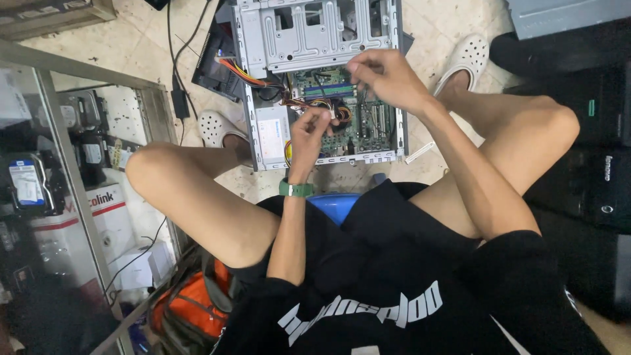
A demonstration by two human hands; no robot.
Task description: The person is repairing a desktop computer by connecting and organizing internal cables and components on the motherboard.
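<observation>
Lying open on the pale tiled floor (453, 26), a grey metal desktop computer case (315, 39) fills the far middle of the scene, between the seated person's bare knees. Its green motherboard (368, 121) shows in the near right part of the case, and a silver power supply box (273, 131) sits at the near left. A bundle of orange, red and yellow wires (253, 73) runs from the far left toward the board. The left hand (310, 131), above a green wristband (296, 190), is pinched narrow over the wires beside the power supply, apparently gripping one, though the view is too small to be sure. The right hand (384, 75) hovers over the board's far edge, fingers curled tight together. White perforated clogs (468, 56) flank the case.
</observation>
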